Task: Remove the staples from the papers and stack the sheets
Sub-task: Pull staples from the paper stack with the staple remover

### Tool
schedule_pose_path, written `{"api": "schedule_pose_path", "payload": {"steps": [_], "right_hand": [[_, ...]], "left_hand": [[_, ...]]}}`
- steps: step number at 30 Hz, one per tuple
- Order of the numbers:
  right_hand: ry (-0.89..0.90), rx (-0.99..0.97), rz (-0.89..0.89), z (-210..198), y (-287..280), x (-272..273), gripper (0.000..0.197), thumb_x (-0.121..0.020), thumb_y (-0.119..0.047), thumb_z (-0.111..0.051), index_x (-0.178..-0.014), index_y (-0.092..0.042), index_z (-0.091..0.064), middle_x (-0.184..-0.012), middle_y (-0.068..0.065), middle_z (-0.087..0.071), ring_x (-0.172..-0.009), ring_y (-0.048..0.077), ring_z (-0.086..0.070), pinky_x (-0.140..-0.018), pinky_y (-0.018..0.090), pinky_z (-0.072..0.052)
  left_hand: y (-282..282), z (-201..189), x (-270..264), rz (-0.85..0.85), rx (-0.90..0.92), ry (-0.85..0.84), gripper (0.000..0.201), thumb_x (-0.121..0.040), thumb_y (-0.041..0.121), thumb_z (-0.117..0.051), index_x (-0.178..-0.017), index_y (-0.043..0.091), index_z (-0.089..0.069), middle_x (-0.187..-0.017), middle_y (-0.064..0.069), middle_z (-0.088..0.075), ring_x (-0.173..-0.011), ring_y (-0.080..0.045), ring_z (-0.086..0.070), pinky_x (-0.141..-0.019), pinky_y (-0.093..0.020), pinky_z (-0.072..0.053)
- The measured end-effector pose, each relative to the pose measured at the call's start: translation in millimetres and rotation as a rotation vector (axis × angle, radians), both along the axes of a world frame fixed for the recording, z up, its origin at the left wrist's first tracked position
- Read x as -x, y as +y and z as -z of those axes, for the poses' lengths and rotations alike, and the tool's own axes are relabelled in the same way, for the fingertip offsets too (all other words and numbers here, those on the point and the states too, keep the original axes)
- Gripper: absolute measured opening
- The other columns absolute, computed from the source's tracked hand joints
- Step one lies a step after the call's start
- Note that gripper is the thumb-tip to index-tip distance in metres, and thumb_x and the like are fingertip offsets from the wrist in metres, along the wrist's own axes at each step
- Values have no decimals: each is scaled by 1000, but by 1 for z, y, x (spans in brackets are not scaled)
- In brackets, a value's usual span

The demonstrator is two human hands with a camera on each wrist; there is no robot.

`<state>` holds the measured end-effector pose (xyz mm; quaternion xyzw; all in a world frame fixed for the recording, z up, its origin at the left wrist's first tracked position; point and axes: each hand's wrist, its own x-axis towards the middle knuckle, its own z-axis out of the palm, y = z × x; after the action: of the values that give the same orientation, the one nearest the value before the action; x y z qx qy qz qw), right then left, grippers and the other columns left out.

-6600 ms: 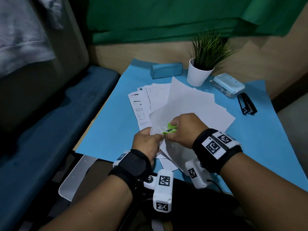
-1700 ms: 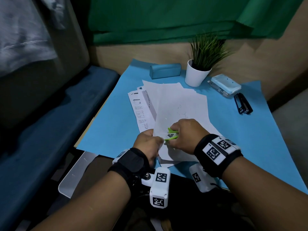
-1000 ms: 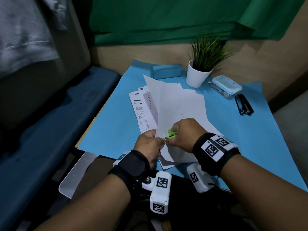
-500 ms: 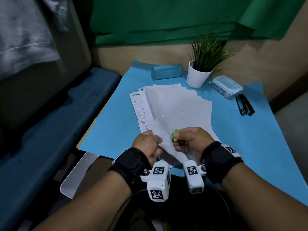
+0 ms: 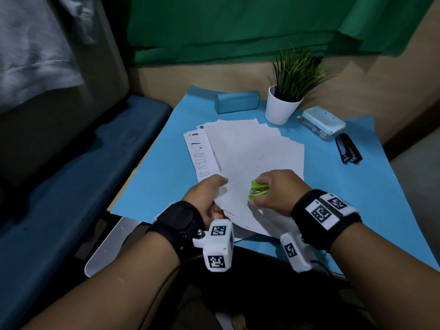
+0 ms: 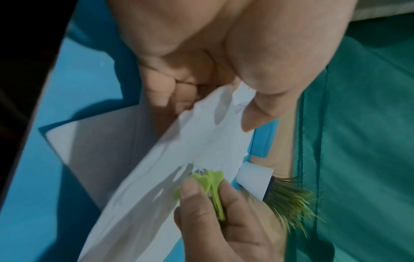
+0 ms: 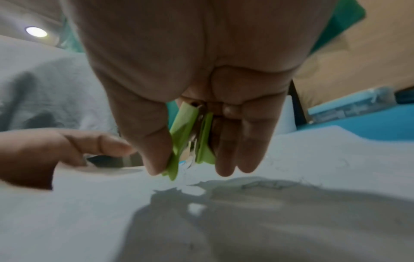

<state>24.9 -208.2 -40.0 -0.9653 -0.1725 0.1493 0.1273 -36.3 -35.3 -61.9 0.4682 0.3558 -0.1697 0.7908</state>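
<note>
A fan of white sheets [image 5: 252,153] lies on the blue table cover [image 5: 357,198]. My left hand [image 5: 209,196] pinches the near corner of the top sheets [image 6: 201,141] between thumb and fingers. My right hand [image 5: 278,191] grips a lime-green staple remover [image 5: 258,189] between thumb and fingers. The staple remover [image 7: 190,140] hangs with its metal claws just above the paper [image 7: 224,212]. The green staple remover [image 6: 208,184] sits a little to the right of my left thumb. A printed sheet [image 5: 197,153] pokes out at the fan's left.
At the back stand a teal case [image 5: 237,101] and a potted plant [image 5: 285,101]. A pale-blue stapler [image 5: 321,122] and a black staple remover [image 5: 348,148] lie at the right. A dark-blue bench [image 5: 71,186] runs along the left.
The raised sheets have come down flat onto the table. My right hand has lifted the staple remover slightly off the corner and turned its wrist, while my left hand keeps its pinch.
</note>
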Motion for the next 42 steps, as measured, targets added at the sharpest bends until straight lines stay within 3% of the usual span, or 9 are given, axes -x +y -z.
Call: {"api": "schedule_pose_path", "payload": {"steps": [4,8,12,16,18,22,31,38,42], "right_hand": [[-39,46,-51,-5,3,-3,25,-72,-42,-76,-82,-20,-67,-84,-3,-63,-88,21,-59,-74,28,-47],[-26,-49,28,-3,4,-4,46,-74,-43,-77,-115,-25,-69,-113,-5,-66,-108,18,-58,-85,22,-42],[-43,-67,3,-3,9,-2,33,-72,-44,-77,-94,-20,-71,-93,-4,-68,-92,19,-60,-80,28,-49],[39,-155,53,-7,18,2,31,-68,-42,-80,-91,-23,-72,-86,-7,-66,-84,15,-59,-70,24,-44],[45,-120,21,-6,23,4,32,-70,-41,-79,-95,-22,-73,-89,-6,-66,-85,15,-58,-70,23,-43],[15,-22,17,1,33,6,39,-73,-46,-74,-91,-11,-72,-88,3,-69,-85,22,-62,-73,29,-51],[-89,63,-4,4,40,15,40,-74,-53,-70,-67,-17,-55,-69,-2,-56,-74,22,-55,-58,29,-37],[-109,75,7,6,41,17,47,-74,-57,-68,-60,-19,-45,-64,-4,-49,-73,23,-52,-56,29,-33],[-80,52,32,6,39,16,42,-72,-57,-70,-68,-18,-58,-70,-1,-59,-75,23,-57,-62,28,-42]], "left_hand": [[3,0,-7,101,-236,-34,6,-87,7,-67,-88,4,-61,-79,-15,-58,-42,-24,-48,-48,-28,-47],[1,10,-9,146,-378,-111,30,-59,8,-69,-83,-8,-64,-75,-17,-59,-63,-31,-56,-55,-49,-54],[0,17,-5,163,-455,-158,14,-52,7,-58,-65,2,-60,-69,-16,-60,-65,-29,-58,-61,-42,-49],[3,10,-2,186,-406,-138,20,-72,-2,-60,-90,-9,-65,-79,-19,-64,-62,-28,-58,-55,-32,-52],[4,10,-2,172,-360,-132,21,-76,-5,-58,-96,-6,-67,-80,-24,-67,-61,-31,-62,-58,-40,-57],[2,12,2,102,-260,-130,23,-83,-14,-53,-95,-1,-68,-80,-23,-71,-67,-35,-68,-70,-58,-61],[-1,23,9,7,-103,-147,28,-91,-16,-48,-101,2,-66,-83,-24,-72,-63,-32,-69,-59,-41,-61],[-5,22,14,-15,-77,-183,29,-91,-16,-47,-107,-2,-65,-102,-33,-70,-82,-39,-68,-80,-55,-58],[-7,22,15,-29,-79,-188,28,-91,-17,-46,-102,-1,-66,-100,-32,-71,-84,-39,-68,-85,-55,-57]]}}
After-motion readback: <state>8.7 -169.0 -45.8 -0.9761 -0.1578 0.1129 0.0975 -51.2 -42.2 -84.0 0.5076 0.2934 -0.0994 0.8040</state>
